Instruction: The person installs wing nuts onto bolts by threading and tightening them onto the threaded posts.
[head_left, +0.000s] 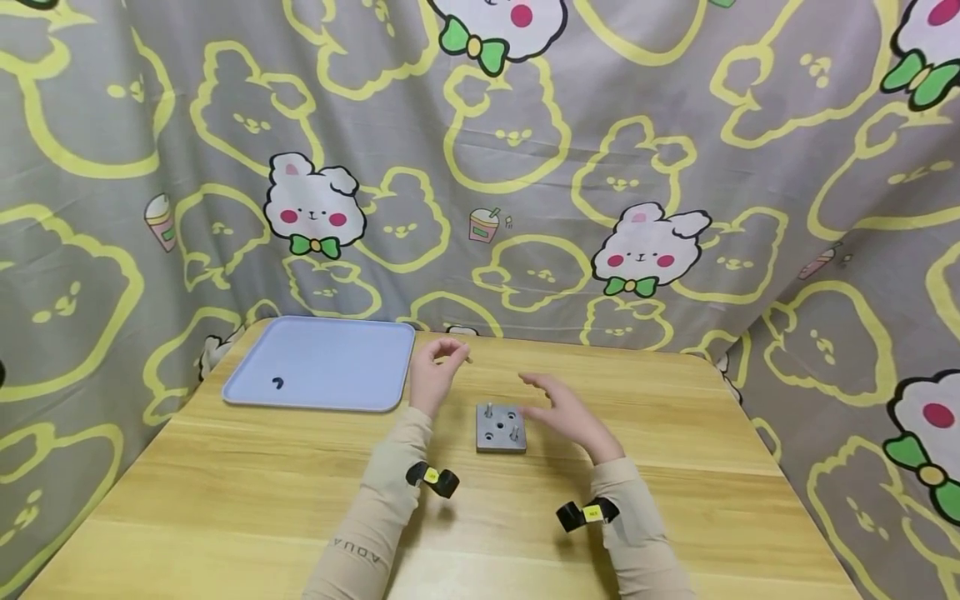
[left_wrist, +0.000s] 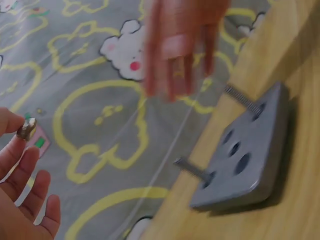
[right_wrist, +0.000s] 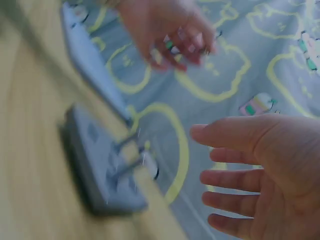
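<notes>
My left hand (head_left: 437,375) is raised between the tray and the block, pinching a small shiny metal piece (left_wrist: 26,128) between thumb and index finger; it looks like a nut. On the table sits a square grey metal block (head_left: 500,442). Two threaded bolts stand upright in it, one at the far left corner (head_left: 489,409) and another at the near right (head_left: 514,433). Open holes show in its centre and other corners. To the right of the block, my right hand (head_left: 566,412) hovers with fingers extended and nothing held, as the right wrist view also shows.
A light blue tray (head_left: 322,406) lies at the back left with a small black curved piece (head_left: 278,383) in it. Both wrists wear black camera bands. Behind the wooden table (head_left: 660,433) hangs a grey patterned curtain (head_left: 420,108).
</notes>
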